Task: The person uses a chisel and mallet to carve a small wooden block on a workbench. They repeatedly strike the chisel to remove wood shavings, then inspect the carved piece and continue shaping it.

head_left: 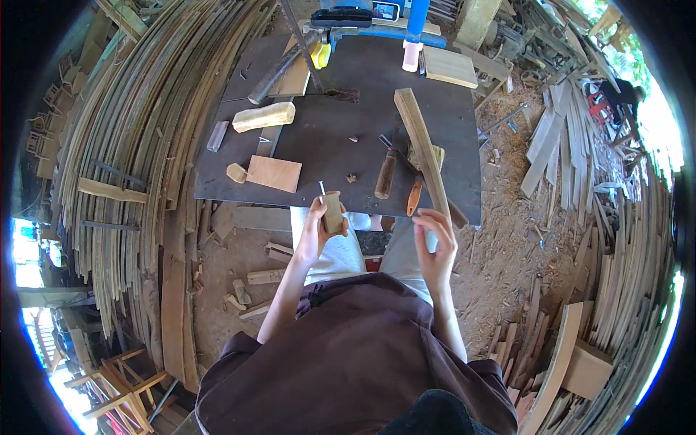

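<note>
My left hand is closed around a small wooden block, held upright just off the near edge of the dark table. A thin metal nail or screw sticks up beside the block, at my fingertips. My right hand is raised at the table's near edge, its fingers loosely bent and apart, with nothing visible in it. Closest to it are a long wooden strip and a tool with an orange handle. A chisel-like tool with a wooden handle lies left of the strip.
A light wood block, a flat wooden piece and a hammer lie on the table's left side. A blue metal clamp or vise stands at the far edge. Stacked boards line the left; scrap wood lies right.
</note>
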Motion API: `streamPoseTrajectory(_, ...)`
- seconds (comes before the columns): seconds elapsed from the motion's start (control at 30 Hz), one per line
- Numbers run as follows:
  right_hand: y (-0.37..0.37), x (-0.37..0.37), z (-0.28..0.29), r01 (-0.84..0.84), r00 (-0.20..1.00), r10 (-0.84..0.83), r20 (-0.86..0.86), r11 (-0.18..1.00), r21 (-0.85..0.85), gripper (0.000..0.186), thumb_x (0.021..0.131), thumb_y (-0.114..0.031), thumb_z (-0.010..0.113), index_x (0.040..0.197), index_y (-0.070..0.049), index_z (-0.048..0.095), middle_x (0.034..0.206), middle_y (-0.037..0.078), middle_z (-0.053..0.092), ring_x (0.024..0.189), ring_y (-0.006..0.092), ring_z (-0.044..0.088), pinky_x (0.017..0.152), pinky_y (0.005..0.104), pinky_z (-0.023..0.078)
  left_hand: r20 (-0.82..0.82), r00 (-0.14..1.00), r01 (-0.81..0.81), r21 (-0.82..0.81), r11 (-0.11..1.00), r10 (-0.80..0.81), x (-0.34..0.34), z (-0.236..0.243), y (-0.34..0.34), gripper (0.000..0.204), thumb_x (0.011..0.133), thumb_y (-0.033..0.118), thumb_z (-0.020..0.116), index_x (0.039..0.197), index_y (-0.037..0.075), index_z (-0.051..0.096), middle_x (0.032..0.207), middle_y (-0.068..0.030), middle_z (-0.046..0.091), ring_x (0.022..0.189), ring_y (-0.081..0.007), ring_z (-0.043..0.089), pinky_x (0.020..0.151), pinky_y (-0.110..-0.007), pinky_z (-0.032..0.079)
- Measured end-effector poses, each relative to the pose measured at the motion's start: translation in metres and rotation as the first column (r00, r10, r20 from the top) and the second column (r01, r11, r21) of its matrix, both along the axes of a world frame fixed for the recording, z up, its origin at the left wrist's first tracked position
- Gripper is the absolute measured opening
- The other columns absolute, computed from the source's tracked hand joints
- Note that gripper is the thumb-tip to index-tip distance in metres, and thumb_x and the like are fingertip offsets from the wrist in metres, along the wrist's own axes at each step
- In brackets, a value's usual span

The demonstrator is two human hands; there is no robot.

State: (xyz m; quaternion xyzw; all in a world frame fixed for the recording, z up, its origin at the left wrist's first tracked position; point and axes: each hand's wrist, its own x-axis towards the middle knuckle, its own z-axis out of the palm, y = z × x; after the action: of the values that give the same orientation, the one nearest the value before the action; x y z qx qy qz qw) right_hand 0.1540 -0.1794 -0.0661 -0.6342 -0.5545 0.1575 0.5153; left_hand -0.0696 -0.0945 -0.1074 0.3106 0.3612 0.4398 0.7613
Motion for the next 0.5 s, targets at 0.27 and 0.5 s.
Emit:
streamPoseTrajectory(0.27,0.002,-0.005,-0.010,-0.146,0.989,0.143,-0.032,0.984,-0.100,0.013,0.084,0.001,0.063,0.097,-0.001,0.066,0.104,0.013,0.065,0.095,0.0265,0.065,0.082,0.0327,0.050,-0.274,0.958,0.147,0.203,0.968,-0.088,0.000,0.002,-0.004,0.040,0.099,0.035,0.051,0.118,0.000,0.049,0.089,-0.0063,0.057,0.065,-0.0118,0.059,0.055,-0.025,0.047)
streamPoseTrajectory(0.5,0.001,-0.010,-0.018,-0.184,0.982,0.178,-0.060,0.978,-0.102,0.013,0.084,0.003,0.063,0.097,0.000,0.066,0.103,0.014,0.065,0.095,0.0273,0.065,0.082,0.0332,0.050,-0.258,0.963,0.122,0.173,0.977,-0.075,-0.002,0.001,-0.008,0.042,0.102,0.037,0.043,0.116,-0.002,0.053,0.088,-0.0075,0.057,0.067,-0.0129,0.059,0.056,-0.027,0.048)
